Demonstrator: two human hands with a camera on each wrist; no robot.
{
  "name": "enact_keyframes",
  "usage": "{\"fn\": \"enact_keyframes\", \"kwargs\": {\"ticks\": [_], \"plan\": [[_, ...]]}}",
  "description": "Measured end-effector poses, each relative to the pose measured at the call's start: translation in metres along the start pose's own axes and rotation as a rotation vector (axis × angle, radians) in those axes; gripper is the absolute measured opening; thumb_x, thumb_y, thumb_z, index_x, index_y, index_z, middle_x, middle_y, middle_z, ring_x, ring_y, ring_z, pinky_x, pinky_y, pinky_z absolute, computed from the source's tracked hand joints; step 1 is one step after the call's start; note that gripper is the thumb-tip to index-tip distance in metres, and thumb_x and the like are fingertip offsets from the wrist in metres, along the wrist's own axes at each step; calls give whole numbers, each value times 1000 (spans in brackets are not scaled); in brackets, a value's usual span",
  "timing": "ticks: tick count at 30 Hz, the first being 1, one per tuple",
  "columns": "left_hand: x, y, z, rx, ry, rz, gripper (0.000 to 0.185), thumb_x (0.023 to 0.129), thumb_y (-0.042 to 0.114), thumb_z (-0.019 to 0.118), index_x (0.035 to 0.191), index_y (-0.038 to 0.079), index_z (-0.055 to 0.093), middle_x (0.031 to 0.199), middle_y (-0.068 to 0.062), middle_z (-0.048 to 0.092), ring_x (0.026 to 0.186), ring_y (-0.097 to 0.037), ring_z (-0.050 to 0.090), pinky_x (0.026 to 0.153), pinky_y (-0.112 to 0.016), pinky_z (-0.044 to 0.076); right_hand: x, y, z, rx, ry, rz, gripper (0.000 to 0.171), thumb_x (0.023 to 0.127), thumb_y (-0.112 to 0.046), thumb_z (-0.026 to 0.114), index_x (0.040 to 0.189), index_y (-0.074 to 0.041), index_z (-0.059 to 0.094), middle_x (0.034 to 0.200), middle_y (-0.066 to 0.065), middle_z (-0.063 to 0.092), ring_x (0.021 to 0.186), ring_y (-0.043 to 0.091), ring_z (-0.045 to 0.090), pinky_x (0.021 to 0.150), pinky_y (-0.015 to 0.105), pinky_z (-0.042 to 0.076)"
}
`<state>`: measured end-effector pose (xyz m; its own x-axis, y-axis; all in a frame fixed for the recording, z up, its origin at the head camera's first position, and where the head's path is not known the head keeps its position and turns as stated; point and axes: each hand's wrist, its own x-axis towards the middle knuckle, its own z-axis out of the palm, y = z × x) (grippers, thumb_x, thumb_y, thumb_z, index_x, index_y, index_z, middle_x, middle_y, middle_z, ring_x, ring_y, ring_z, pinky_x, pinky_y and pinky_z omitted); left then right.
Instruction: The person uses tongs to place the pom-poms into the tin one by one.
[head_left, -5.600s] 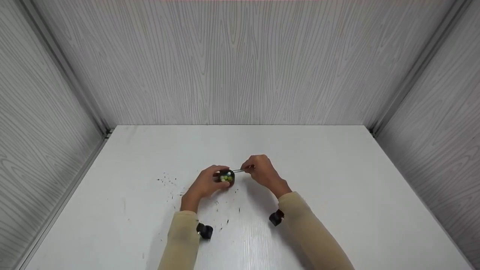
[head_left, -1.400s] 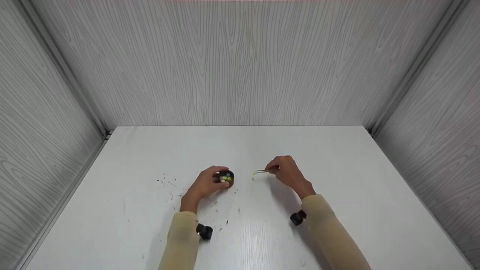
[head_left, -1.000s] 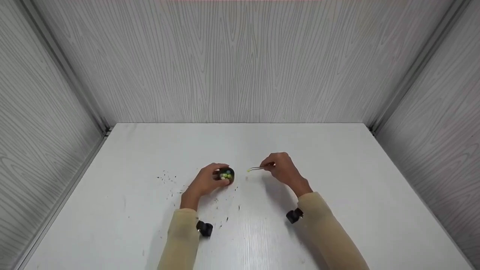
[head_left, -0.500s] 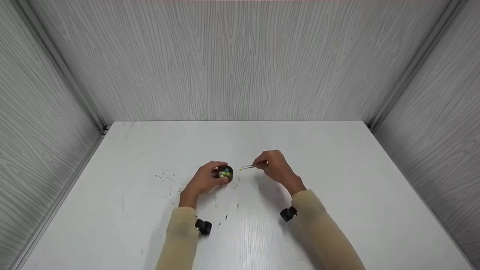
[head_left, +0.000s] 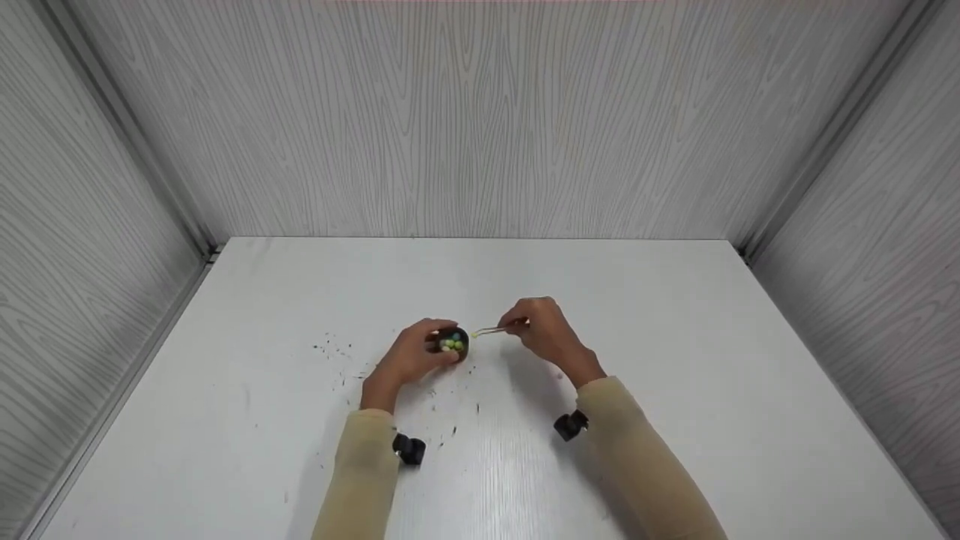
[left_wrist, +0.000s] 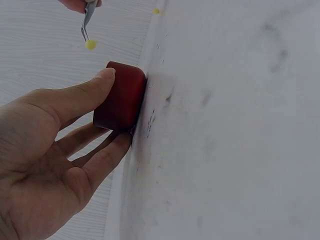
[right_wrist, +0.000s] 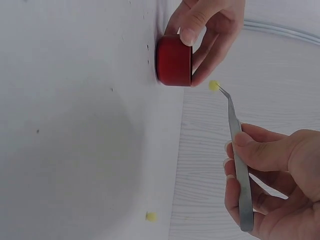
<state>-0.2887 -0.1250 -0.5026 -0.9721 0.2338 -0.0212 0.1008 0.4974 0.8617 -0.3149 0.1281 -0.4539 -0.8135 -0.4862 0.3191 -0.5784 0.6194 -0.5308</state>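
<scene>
Grey wood-grain walls are closing in a white table (head_left: pixel 675 360), and we are working near its middle. From the head view, our left hand (head_left: pixel 411 358) is curling around a small dark red cup (head_left: pixel 453 343) that is standing on the table, with several green, yellow and blue beads (head_left: pixel 451 345) already lying inside it. Our right hand (head_left: pixel 541 332) is pinching metal tweezers (head_left: pixel 491 330), and their tips are carrying a yellow bead (head_left: pixel 474 334) just beside the cup's rim, not yet over the opening. Dark specks (head_left: pixel 334 352) are scattered on the table to the left of the cup.

From the left wrist view, thumb and fingers are gripping the cup's red wall (left_wrist: pixel 121 96), while the bead (left_wrist: pixel 90 44) is hanging at the tweezer tips, near the cup but apart from it. Another loose yellow bead (left_wrist: pixel 156 10) is lying on the table beyond the cup.

From the right wrist view, the tweezers are squeezed shut on the bead (right_wrist: pixel 214 85) right next to the cup (right_wrist: pixel 174 60), and the loose bead (right_wrist: pixel 150 216) is waiting well away from it.

We judge the work well along: many beads are in, one is arriving, at least one is left. Compared with a second and a half ago, our right hand is travelling back from the right of the cup, the bead now lifted and almost at the rim.
</scene>
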Motion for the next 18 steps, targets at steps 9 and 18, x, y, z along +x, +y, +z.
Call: {"fn": "enact_keyframes", "kwargs": {"ticks": [9, 18], "plan": [[0, -1, 0, -5, -3, 13, 53, 94, 11, 75, 145, 11, 58, 141, -16, 59, 137, -40, 56, 116, -53, 46, 4, -7, 7, 5, -21, 32, 18, 91, 7, 71, 95, -5, 83, 93, 11, 78, 89, 23, 73, 79, 39, 64], [0, 0, 1, 3, 6, 0, 54, 94, 11, 76, 145, 12, 58, 143, -16, 58, 138, -40, 56, 116, -52, 47, 8, -12, 13, -25, -33, 9, 20, 90, 11, 70, 95, -4, 83, 92, 12, 78, 88, 23, 74, 78, 39, 64]]}}
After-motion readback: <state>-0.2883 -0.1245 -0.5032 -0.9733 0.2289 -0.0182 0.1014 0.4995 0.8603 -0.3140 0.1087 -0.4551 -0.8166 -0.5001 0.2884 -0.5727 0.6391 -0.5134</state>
